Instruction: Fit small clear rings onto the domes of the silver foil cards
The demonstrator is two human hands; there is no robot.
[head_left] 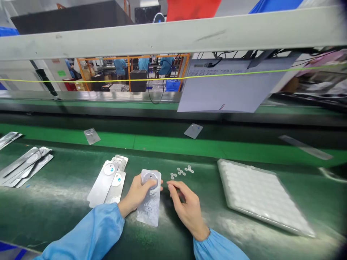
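Note:
My left hand (141, 189) is closed on a flat silver plate (150, 206) with rounded corners, its thumb pressed on the round recess near the top. Just right of the plate, my right hand (185, 206) has its thumb and index fingertips drawn together; whatever may be between them is too small to make out. Several small translucent white discs (179, 171) lie loose on the green bench beyond that hand. Left of my left hand, a small stack of similar silver plates (104, 184) carries round white pieces (109, 169) with blue marks.
More silver plates (25, 168) lie piled at the far left. A white tray (267, 216) with rounded bumps rests at the right. Two plates (92, 136) (193, 130) lie on the bright green strip behind. A white monitor-like panel (219, 88) hangs above; co-workers (166, 65) are in the background.

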